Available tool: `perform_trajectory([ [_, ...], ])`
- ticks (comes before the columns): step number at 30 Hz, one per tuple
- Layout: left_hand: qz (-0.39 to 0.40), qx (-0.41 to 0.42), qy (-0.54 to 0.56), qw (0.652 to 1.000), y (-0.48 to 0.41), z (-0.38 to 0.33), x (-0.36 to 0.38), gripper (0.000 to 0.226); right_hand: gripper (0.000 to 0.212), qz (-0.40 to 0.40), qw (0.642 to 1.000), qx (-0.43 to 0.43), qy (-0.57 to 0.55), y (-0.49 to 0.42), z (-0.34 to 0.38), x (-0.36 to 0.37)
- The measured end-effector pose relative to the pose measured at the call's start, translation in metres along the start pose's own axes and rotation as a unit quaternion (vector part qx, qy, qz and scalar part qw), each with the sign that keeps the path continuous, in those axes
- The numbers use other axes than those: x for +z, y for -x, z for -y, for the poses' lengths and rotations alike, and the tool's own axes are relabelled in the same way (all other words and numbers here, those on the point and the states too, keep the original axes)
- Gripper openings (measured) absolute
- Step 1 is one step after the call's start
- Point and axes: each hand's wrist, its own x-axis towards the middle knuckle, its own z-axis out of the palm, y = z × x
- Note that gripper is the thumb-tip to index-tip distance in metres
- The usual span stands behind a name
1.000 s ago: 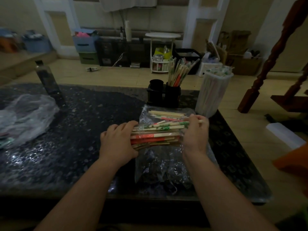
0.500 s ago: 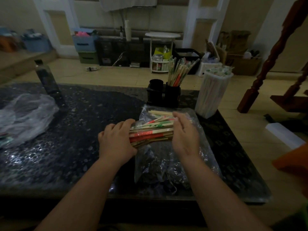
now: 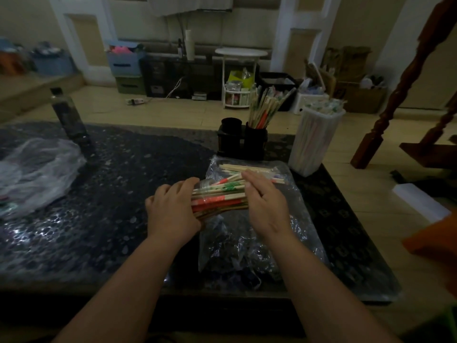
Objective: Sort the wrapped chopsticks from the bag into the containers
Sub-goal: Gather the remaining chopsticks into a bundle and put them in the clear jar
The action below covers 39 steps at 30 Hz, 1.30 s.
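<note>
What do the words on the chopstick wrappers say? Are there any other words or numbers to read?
No text here can be read.
wrapped chopsticks: green and red print, too blurred to read.
Chopsticks in the black holder: any print is too small to read.
dark bottle: no readable label.

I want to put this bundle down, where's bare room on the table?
Bare dark speckled tabletop: between the crumpled clear plastic bag at left and your left hand gripping the chopstick bundle, nearer than the dark bottle. Crowded at back right: black twin-cup holder, tall white container, clear chopstick bag.
</note>
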Motion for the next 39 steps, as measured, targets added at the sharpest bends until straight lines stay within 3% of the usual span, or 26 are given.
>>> perform_trajectory([
  [2,0.003,-0.004,0.001,1.000,0.000,0.000,-0.001,0.089,0.031,-0.002,0.998,0.020,-0.054,-0.003,0.000,-0.004],
  [4,0.012,-0.020,0.004,1.000,-0.002,-0.001,-0.002,0.090,0.027,-0.060,0.994,0.042,-0.080,-0.005,-0.001,-0.009],
  [8,0.028,-0.065,0.036,0.997,-0.005,0.000,-0.005,0.094,0.017,-0.101,0.992,0.069,-0.010,-0.007,-0.002,-0.022],
  [10,0.025,-0.070,0.056,0.996,-0.006,0.002,-0.007,0.093,0.018,-0.057,0.993,0.092,0.038,-0.010,-0.007,-0.027],
  [13,0.013,-0.085,0.070,0.994,-0.007,0.003,-0.009,0.092,0.021,0.086,0.978,0.141,0.130,-0.012,-0.012,-0.027],
  [16,0.019,-0.095,0.060,0.993,-0.007,0.003,-0.009,0.093,0.023,0.212,0.935,0.144,0.247,-0.006,-0.017,-0.020],
  [20,0.029,-0.102,0.054,0.993,-0.007,0.003,-0.010,0.094,0.016,0.277,0.884,0.119,0.357,0.004,-0.013,-0.014],
  [21,0.031,-0.104,0.054,0.993,-0.008,0.003,-0.011,0.095,0.021,0.293,0.872,0.115,0.374,0.005,-0.012,-0.013],
  [23,0.034,-0.108,0.055,0.992,-0.008,0.004,-0.011,0.096,0.061,0.320,0.849,0.102,0.407,0.011,-0.013,-0.008],
  [26,0.033,-0.113,0.055,0.991,-0.009,0.005,-0.011,0.097,0.088,0.297,0.844,0.054,0.444,0.018,-0.018,0.002],
  [30,0.035,-0.121,0.058,0.990,-0.010,0.006,-0.012,0.097,0.066,0.233,0.846,-0.015,0.479,0.021,-0.023,0.015],
  [34,0.037,-0.131,0.056,0.989,-0.012,0.008,-0.013,0.097,0.040,0.160,0.859,0.027,0.485,0.017,-0.017,0.016],
  [39,0.036,-0.137,0.056,0.988,-0.012,0.009,-0.013,0.098,0.053,0.134,0.863,0.103,0.476,0.018,-0.017,0.013],
])
